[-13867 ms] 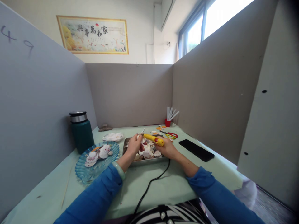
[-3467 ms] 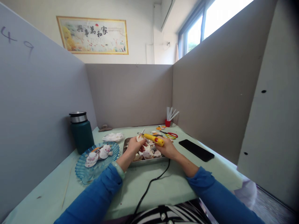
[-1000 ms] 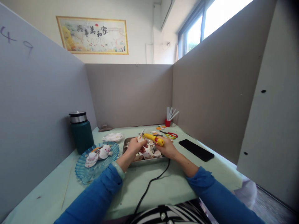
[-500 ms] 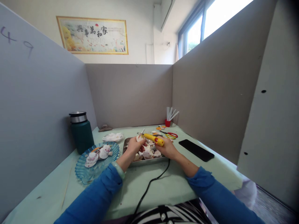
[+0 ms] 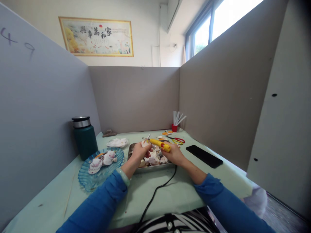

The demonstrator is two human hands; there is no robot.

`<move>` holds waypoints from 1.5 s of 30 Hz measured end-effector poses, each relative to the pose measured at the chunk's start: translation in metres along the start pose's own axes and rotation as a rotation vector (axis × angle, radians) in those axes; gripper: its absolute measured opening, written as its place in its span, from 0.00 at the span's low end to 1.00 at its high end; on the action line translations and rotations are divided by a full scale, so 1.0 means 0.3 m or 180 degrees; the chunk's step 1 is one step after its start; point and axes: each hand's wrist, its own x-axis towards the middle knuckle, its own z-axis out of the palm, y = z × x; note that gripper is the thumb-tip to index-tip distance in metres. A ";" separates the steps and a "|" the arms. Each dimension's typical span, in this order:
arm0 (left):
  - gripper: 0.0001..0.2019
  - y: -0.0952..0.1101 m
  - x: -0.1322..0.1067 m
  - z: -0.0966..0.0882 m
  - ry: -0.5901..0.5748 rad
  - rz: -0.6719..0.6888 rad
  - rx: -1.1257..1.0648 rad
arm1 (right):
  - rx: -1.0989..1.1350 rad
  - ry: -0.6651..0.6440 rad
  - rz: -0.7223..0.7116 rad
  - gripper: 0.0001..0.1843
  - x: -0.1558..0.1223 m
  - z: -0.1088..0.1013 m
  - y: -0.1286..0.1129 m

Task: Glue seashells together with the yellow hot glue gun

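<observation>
My right hand (image 5: 175, 154) is closed around a yellow hot glue gun (image 5: 159, 144), its nozzle pointing left and a black cord (image 5: 157, 188) trailing toward me. A white seashell (image 5: 145, 143) is pinched in my left hand (image 5: 139, 153), right by the nozzle; whether the two touch I cannot tell. Both hands are over a metal tray (image 5: 152, 168) heaped with seashells (image 5: 153, 160). To the left, a blue ribbed glass plate (image 5: 85, 181) carries shells joined into small figures (image 5: 109, 158).
A green flask (image 5: 85, 140) stands at the left, with a crumpled white bag (image 5: 117, 142) behind the plate. On the right lie scissors (image 5: 178, 140) and a black phone (image 5: 204, 156). A red cup (image 5: 174, 128) holds white glue sticks. Grey partitions (image 5: 136, 97) enclose the table.
</observation>
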 end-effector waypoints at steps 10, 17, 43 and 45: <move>0.09 0.005 -0.004 0.001 0.0050 0.0043 0.0013 | -0.0064 -0.0007 0.0066 0.06 -0.001 -0.003 -0.008; 0.09 0.005 -0.001 0.002 0.0146 0.0057 0.0047 | -0.0032 -0.0018 0.0059 0.06 0.000 0.000 -0.001; 0.09 -0.023 0.016 -0.005 -0.0022 0.0090 0.0212 | 0.0032 -0.0038 -0.0008 0.05 0.001 -0.001 -0.002; 0.09 -0.018 0.014 -0.003 -0.0016 0.0082 0.0214 | 0.0058 -0.0024 0.0001 0.05 0.000 -0.002 -0.004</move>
